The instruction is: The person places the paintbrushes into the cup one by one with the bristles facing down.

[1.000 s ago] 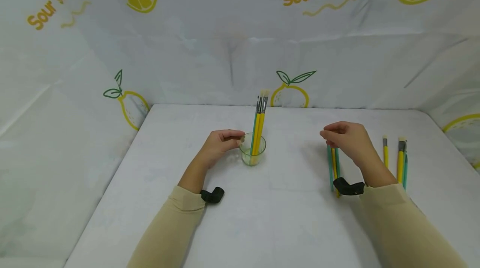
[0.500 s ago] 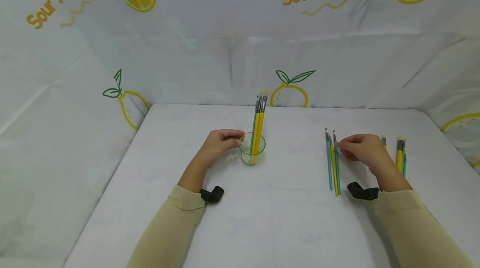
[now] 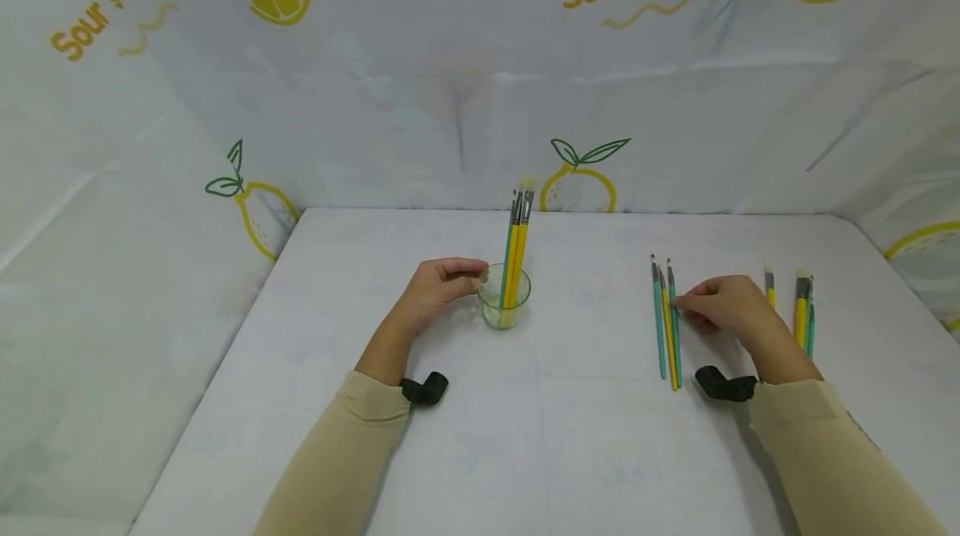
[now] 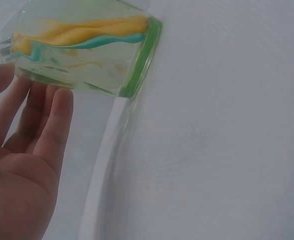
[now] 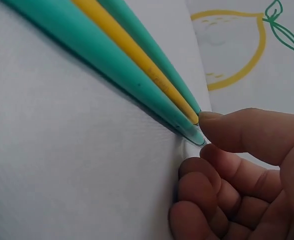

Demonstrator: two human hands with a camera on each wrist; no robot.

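My left hand grips the left side of a clear glass near its rim; in the left wrist view the fingers lie along its wall. Yellow and teal paintbrushes stand in the glass, bristles up, leaning right. At the right, my right hand pinches a teal paintbrush between thumb and index finger near the metal collar. Beside it lie a yellow paintbrush and another teal paintbrush. In the right wrist view, the other fingers are curled in, and the bristles are hidden.
Farther right lie a yellow brush, a wide yellow brush and a teal one, partly behind the right forearm. A white cloth with lemon prints hangs behind the white table.
My right hand has moved from above the tips of the three paintbrushes to their right side, then slightly down onto the right teal one. My left hand stays at the glass.
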